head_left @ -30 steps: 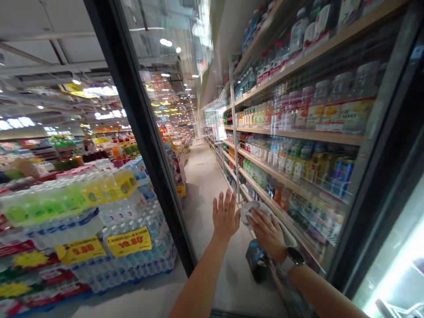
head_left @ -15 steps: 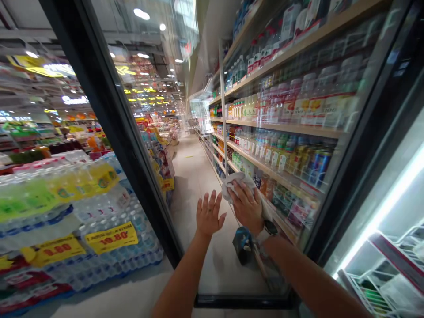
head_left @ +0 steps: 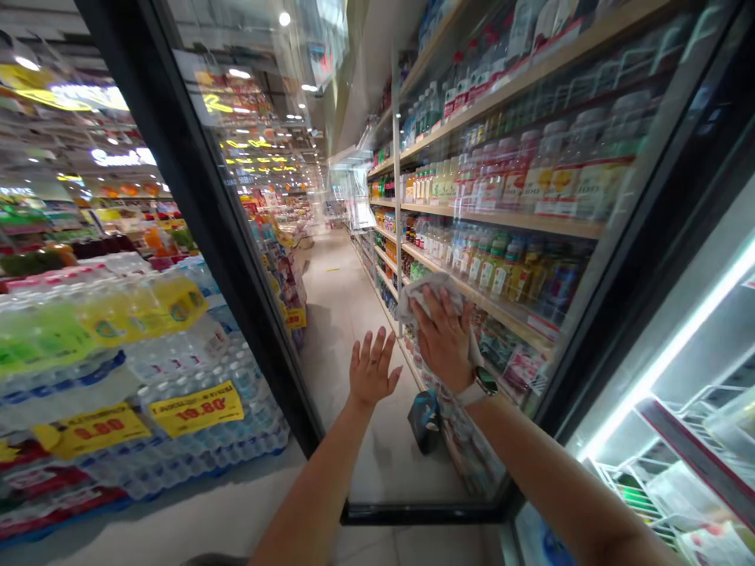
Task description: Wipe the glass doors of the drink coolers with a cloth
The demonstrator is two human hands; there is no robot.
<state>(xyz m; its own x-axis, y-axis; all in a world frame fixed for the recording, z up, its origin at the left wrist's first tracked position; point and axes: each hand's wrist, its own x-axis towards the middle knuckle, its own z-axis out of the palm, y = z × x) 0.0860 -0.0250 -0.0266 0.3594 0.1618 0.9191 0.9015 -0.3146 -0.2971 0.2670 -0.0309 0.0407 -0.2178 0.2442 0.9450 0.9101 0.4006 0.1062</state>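
Right hand [head_left: 443,338]: fingers spread flat over a crumpled white cloth [head_left: 411,297], apparently pressing it to the glass pane [head_left: 383,472] of a black-framed door [head_left: 425,515].
Left hand [head_left: 371,373]: fingers fanned, thumb out, palm toward the pane, holding nothing; whether it touches, I can't tell from here.
White cloth: under the right palm, before the bottle shelves [head_left: 513,222], its tail beside the wrist.
Wiping: I'd say even palm pressure and overlapping strokes suit it, loose end tucked in, watch [head_left: 486,381] clear of the glass; bare fingertips could leave prints.
Bottle shelves: plastic juice bottles [head_left: 569,173] in rows; seen through or mirrored in the glass, I can't say.
Wire rack [head_left: 699,454]: pale packets [head_left: 690,495], inside the lit cooler [head_left: 728,189].
Floor stack: yellow drink bottles [head_left: 145,306] and green drink bottles [head_left: 35,338], clear bottles [head_left: 218,373] lower down, price sign [head_left: 197,408] reading 19.80.
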